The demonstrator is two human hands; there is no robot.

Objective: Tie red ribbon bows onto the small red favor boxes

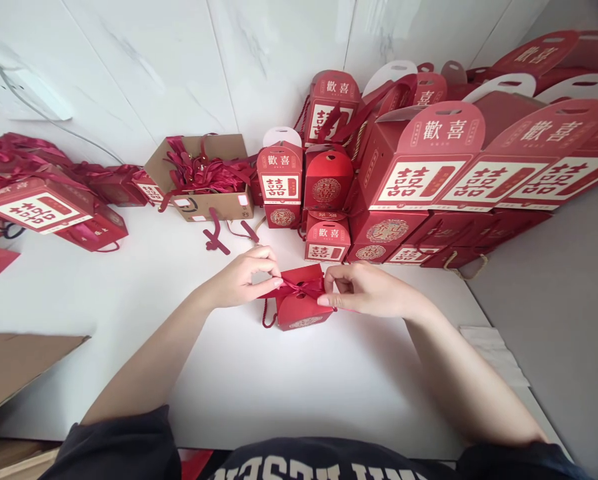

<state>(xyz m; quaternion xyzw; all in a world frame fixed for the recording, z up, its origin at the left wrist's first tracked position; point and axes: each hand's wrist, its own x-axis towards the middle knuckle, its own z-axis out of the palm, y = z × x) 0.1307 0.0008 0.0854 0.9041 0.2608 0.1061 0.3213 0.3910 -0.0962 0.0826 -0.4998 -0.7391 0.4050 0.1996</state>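
Note:
A small red gift box (301,310) stands on the white table (259,380) between my hands, with a red satin ribbon (303,288) tied across its top. My left hand (243,277) pinches the ribbon at the box's left side. My right hand (361,290) pinches it at the right side, its fingertips close to the knot. A thin red cord handle (267,315) hangs down the box's left side. The underside of the knot is hidden by my fingers.
Large red boxes with gold-and-white lettering (413,173) are stacked along the white wall at the right. A cardboard carton of red ribbons (213,210) stands at the back, with loose red ribbon pieces (216,233) before it. More red boxes (39,207) lie at the left, beside a brown cardboard sheet (13,367).

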